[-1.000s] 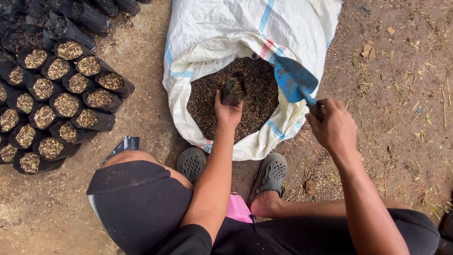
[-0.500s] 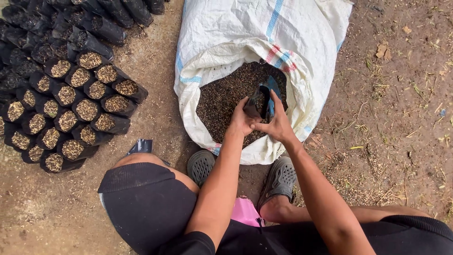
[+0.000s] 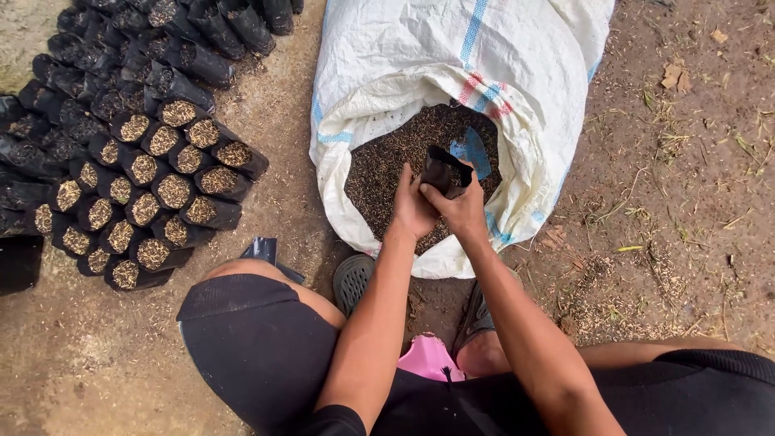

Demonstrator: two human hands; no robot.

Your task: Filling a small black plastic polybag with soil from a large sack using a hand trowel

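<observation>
Small black thin-plastic nursery bag [image 3: 446,171], held over the brown husk-like fill [image 3: 387,165] in the open white woven sack [image 3: 420,60]. Looks light, floppy, crushable; best gripped at the mouth rim. Left hand [image 3: 413,208] and right hand [image 3: 462,208] fingers pinched on it. Filled black bags [image 3: 153,186] rowed well apart on the dirt.

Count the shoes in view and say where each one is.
2. One grey clog sits left of the left forearm, below the white sack. The other shoe is mostly hidden under the right forearm, right of the pink stool.
</observation>
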